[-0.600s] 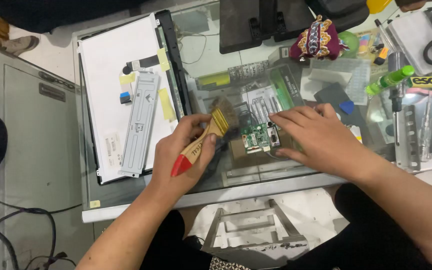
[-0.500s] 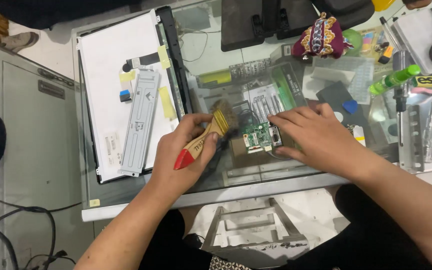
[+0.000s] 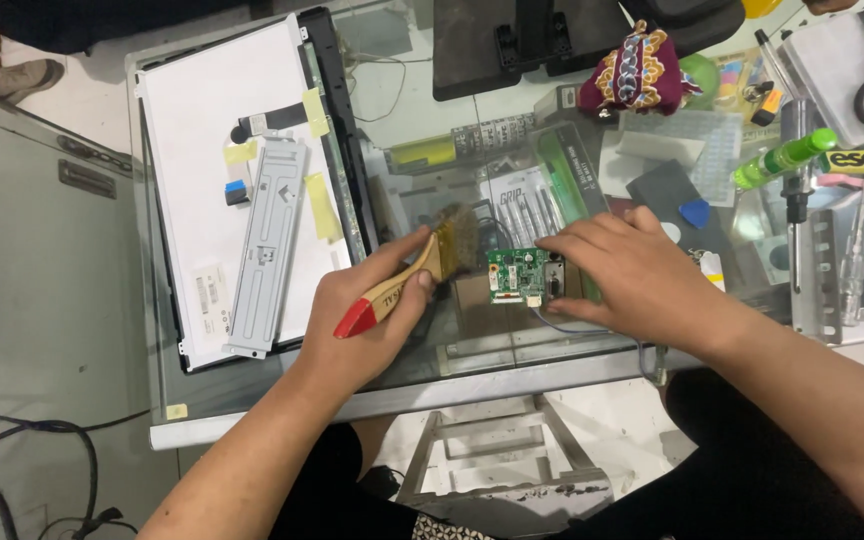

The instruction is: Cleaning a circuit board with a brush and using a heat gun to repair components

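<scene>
His left hand [image 3: 357, 320] gripped the paintbrush [image 3: 402, 282], bristles just beside the green circuit board [image 3: 520, 275] on the glass table [image 3: 472, 345], his right hand [image 3: 632, 275] pressed flat, pinning it; light strokes seemed wisest.

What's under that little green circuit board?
The green circuit board rests on the glass table, with a brownish patch showing beneath. The right hand covers its right edge, hiding what lies there.

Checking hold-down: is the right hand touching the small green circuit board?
Touching. The head view shows the right hand lying across the small green circuit board's right edge, fingers pressed on it with no gap.
</scene>
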